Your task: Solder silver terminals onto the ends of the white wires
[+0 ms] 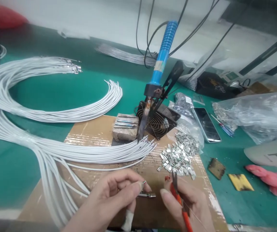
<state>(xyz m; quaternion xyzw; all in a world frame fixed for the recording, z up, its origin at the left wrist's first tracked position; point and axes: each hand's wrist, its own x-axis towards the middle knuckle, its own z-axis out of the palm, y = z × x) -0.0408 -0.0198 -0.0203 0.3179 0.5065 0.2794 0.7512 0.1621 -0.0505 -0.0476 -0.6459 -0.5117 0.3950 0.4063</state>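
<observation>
My left hand is closed in a pinch near the front of the cardboard, with a small metallic tip showing between thumb and forefinger. Just under those fingers, a slim metal connector points right; what it joins is hidden. My right hand is wrapped round orange-handled pliers, whose dark narrow jaws point up. A thin strand runs beside the handle. Behind my hands lies a bundle of white cables, their ends below a blue-handled soldering iron that leans tip down in a black clamp.
Loose metal connector shells are heaped beyond my right hand. A block with metal rods and a black fan stand behind the cables. On the right lie a phone, a yellow sponge and plastic bags.
</observation>
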